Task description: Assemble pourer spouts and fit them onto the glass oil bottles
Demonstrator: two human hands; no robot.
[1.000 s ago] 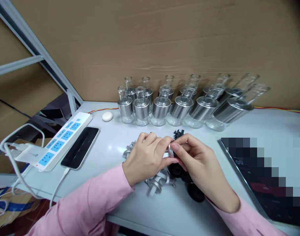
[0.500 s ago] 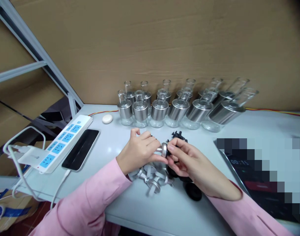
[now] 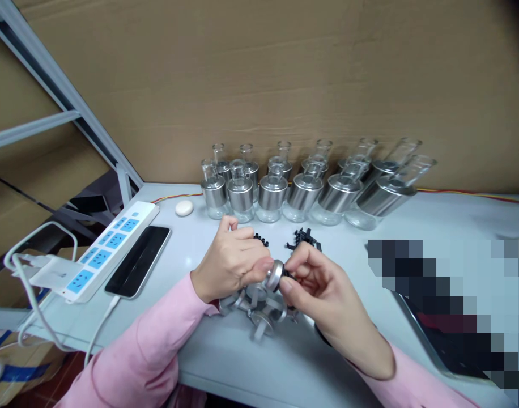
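Between my two hands is a round metal cap (image 3: 275,276) with a stem toward the left and a black piece on its right side. My left hand (image 3: 228,263) is closed, its thumb and curled fingers at the stem side. My right hand (image 3: 327,292) pinches the black side between thumb and fingers. Under the hands lies a pile of similar stemmed metal caps (image 3: 262,322), partly hidden. Small black parts (image 3: 304,239) lie beyond my right hand, and tiny black pieces (image 3: 260,239) beyond my left. A black round piece (image 3: 322,335) is mostly covered by my right hand.
Several glass bottles with metal sleeves (image 3: 273,194) stand in two rows at the back. On the left are a power strip (image 3: 109,249), a phone (image 3: 138,262) on a cable and a white oval object (image 3: 184,208). A dark, partly pixelated device (image 3: 438,340) lies at right.
Both hands have shifted slightly left and down with the metal cap, which is now turned more toward me. My right hand covers more of the black round piece.
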